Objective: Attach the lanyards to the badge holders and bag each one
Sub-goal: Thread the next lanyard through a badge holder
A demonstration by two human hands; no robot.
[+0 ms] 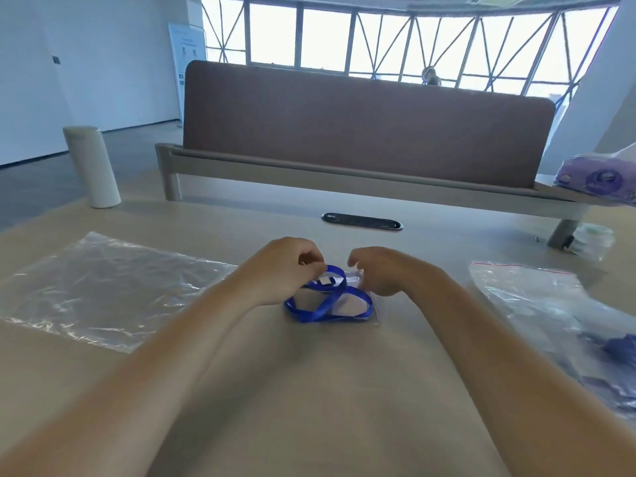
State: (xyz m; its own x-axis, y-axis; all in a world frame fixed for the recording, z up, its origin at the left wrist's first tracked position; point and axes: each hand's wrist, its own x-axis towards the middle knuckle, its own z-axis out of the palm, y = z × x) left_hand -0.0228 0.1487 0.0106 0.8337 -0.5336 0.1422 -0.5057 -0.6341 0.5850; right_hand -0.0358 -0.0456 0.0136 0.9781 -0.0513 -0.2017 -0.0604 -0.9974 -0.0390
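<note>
lanyard [327, 306]: blue ribbon in a loose figure-eight at the centre of the tabletop [309, 390], lying across the badge holder.
badge holder [354, 304]: clear sleeve with a pale insert, flat under the loops, between the two hands.
left grip [285, 270]: fingers curled, pinching the lanyard near its clip end; a small pale fitting shows just below the fingertips.
right grip [382, 271]: fingers curled at the holder's top edge and apparently pinching it, though the contact is small and partly hidden.
step: likely joining clip to holder; this set is not yet bagged.
risk: the clip could miss the slot or catch only the thin plastic edge and come loose later. The crossed ribbon may snag or drag the light holder when lifted.
empty bag [103, 290]: clear, flat on the left, nothing visible inside.
filled bag [537, 304]: on the right, with a red strip along its top. Blurred blue shapes inside are probably lanyards, but they cannot be counted.
further out: white cylinder [91, 166] at far left, purple tissue pack [599, 177] at far right.
</note>
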